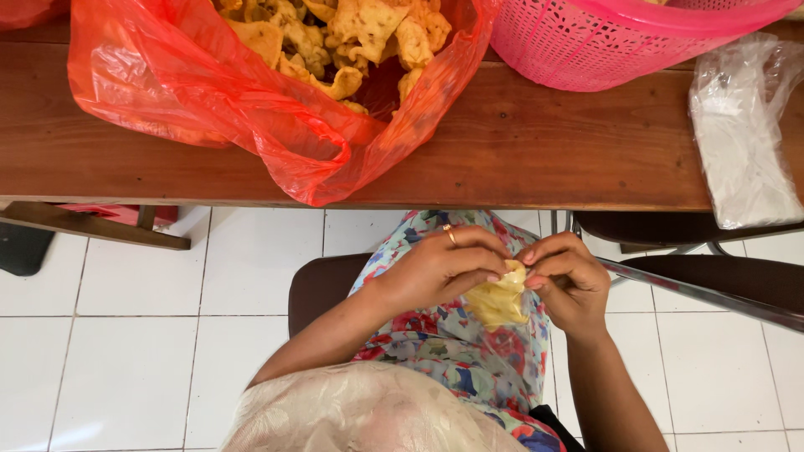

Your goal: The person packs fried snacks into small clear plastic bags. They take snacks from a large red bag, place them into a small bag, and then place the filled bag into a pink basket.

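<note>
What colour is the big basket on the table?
The basket is bright pink with a lattice of small holes, seen best in the head view.

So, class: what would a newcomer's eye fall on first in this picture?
The big red plastic bag of fried crackers on the wooden table, top left. Then the pink basket at top right, and below, the left hand and right hand pinching a small clear bag of crackers.

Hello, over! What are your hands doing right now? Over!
Left hand and right hand both pinching top of small clear bag of crackers, over lap. Nothing blocking. Red bag of crackers on wooden table ahead.
</note>
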